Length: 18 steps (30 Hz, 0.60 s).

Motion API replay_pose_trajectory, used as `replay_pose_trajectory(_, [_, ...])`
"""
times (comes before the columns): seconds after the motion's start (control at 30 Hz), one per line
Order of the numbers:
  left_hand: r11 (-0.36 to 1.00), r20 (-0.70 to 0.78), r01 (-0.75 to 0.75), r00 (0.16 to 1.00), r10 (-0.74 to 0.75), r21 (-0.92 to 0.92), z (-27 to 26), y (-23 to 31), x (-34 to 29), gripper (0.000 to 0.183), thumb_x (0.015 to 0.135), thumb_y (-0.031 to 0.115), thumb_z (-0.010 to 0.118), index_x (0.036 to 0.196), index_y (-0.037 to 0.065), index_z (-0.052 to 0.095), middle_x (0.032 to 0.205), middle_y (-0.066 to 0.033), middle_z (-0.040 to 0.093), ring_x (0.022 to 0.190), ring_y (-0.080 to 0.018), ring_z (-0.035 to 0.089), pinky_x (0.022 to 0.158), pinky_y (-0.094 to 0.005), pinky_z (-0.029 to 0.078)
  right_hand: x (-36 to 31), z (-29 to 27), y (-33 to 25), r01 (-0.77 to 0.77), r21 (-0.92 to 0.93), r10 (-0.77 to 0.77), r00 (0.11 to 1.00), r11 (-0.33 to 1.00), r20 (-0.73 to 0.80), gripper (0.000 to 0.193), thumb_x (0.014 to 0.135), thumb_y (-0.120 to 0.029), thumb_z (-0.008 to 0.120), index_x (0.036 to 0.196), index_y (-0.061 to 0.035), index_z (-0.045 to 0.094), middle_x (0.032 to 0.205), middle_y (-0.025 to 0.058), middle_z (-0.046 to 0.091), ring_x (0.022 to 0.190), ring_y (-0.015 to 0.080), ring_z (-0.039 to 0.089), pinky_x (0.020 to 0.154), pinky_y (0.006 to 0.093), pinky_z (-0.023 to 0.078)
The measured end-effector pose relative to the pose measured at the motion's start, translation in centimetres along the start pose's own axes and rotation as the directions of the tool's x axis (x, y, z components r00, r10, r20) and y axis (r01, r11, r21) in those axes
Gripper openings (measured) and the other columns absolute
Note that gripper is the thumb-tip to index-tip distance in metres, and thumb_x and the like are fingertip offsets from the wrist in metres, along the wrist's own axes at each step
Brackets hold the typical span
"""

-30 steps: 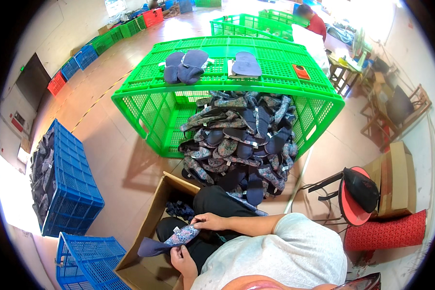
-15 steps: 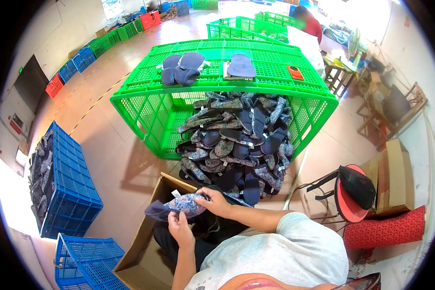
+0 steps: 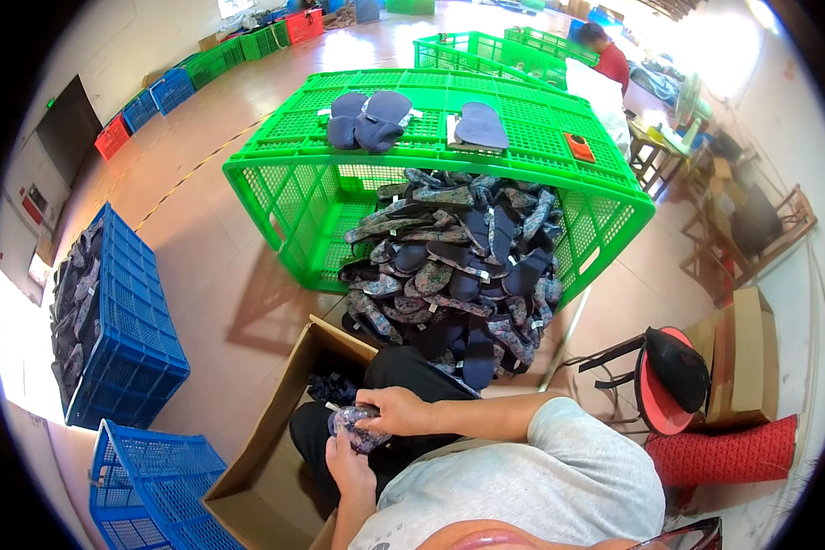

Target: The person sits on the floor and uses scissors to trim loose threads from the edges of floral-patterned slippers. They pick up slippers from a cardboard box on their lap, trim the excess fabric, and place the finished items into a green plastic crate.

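Note:
In front of my lap, both hands hold a floral-patterned fabric slipper (image 3: 361,429). My left hand (image 3: 350,466) pinches it from below, while my right hand (image 3: 396,412) is closed over its upper side. The slipper looks bunched or seen end-on; part of it is hidden by my fingers. Beside my knees stands an open cardboard box (image 3: 252,454). Some dark items (image 3: 330,389) show at the far end of the box. Beyond my lap, a heap of similar slippers (image 3: 449,266) with dark soles spills from a green crate (image 3: 275,215) lying on its side.
Dark blue slippers or soles (image 3: 373,122), a single sole (image 3: 482,126) and an orange object (image 3: 578,147) lie on the green crate. A filled blue crate (image 3: 137,339) and another blue crate (image 3: 156,481) are at left. A red stool (image 3: 665,394) stands at right. A person (image 3: 610,62) sits far back.
My hands have drawn the slipper lower, toward my lap. Its dark sole end, which stuck out to the left, no longer shows, and the slipper looks more compact. The view has shifted slightly.

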<state>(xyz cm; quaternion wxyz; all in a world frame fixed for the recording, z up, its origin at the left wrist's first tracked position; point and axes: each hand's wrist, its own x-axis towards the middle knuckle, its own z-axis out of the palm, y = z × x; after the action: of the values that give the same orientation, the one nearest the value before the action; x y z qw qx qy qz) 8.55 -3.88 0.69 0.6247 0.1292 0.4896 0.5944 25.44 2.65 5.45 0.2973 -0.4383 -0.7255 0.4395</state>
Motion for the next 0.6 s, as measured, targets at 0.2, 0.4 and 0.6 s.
replay_pose_trajectory(0.2, [0.963, 0.011, 0.240, 0.971, -0.241, -0.124, -2.9, 3.0, -1.2, 0.023, 0.097, 0.025, 0.064, 0.107, 0.004, 0.061, 0.100, -0.0065, 0.066, 0.092, -0.0193, 0.064, 0.083, -0.0369, 0.053, -0.6, 3.2, -1.1, 0.114, -0.042, -0.107, 0.984, 0.993, 0.144, 0.027, 0.084, -0.027, 0.072, 0.098, -0.0085, 0.059, 0.083, 0.0174, 0.066, 0.079, 0.0395, 0.064, 0.066, 0.0468, 0.048])
replay_pose_trajectory(0.4, [0.943, 0.002, 0.319, 0.947, -0.320, -0.090, -6.9, 3.9, -0.5, 0.013, 0.093, 0.015, 0.064, 0.098, 0.002, 0.065, 0.096, -0.0088, 0.069, 0.088, -0.0230, 0.066, 0.081, -0.0394, 0.054, -0.5, 5.9, 0.4, 0.171, 0.006, -0.169, 0.963, 0.985, 0.212, 0.030, 0.087, -0.031, 0.071, 0.102, -0.0083, 0.059, 0.079, 0.0179, 0.065, 0.075, 0.0389, 0.064, 0.065, 0.0452, 0.047])
replay_pose_trajectory(0.6, [0.970, -0.094, 0.219, 0.973, -0.209, 0.104, -7.9, 5.8, 1.1, 0.008, 0.091, 0.002, 0.061, 0.097, -0.002, 0.058, 0.088, -0.0101, 0.066, 0.076, -0.0219, 0.064, 0.069, -0.0351, 0.054, 1.8, 8.0, 0.4, 0.070, 0.042, -0.080, 0.944, 0.997, 0.320, 0.034, 0.089, -0.034, 0.067, 0.103, -0.0045, 0.057, 0.077, 0.0186, 0.066, 0.075, 0.0397, 0.064, 0.067, 0.0470, 0.048])
